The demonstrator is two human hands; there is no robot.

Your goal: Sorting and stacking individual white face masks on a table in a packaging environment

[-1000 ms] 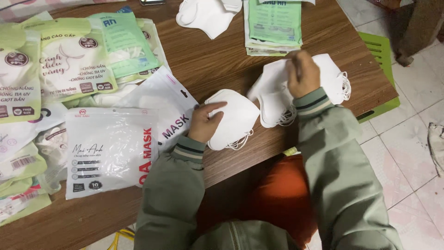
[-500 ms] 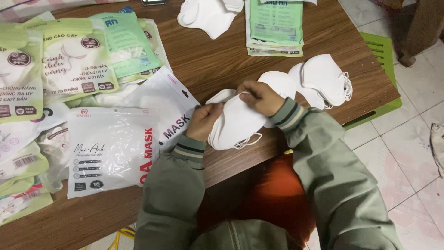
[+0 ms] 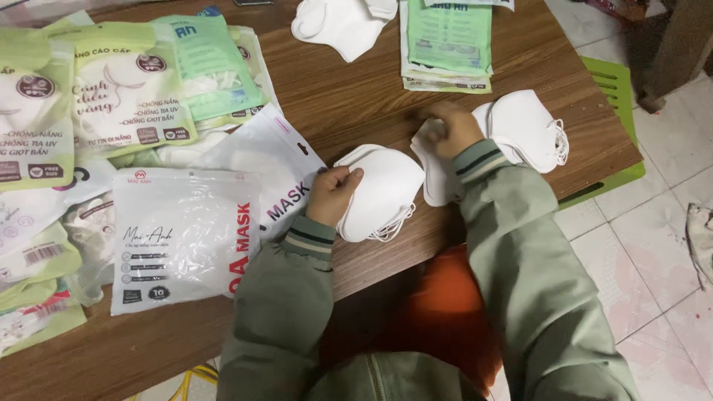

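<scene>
Seen from above, a person in a green jacket sat at a wooden table (image 3: 356, 96). The left hand (image 3: 333, 194) gripped a stack of white face masks (image 3: 382, 194) near the table's front edge. The right hand (image 3: 453, 130) rested on a separate pile of white masks (image 3: 523, 130) just to the right. Packaged masks in clear and green bags (image 3: 126, 104) covered the table's left side.

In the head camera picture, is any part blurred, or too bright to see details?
Head view: the right hand is slightly motion-blurred; the left hand on the stack of white masks is sharper. The loose white masks look washed out, with few folds visible. The clear plastic packet shows soft glare.
</scene>
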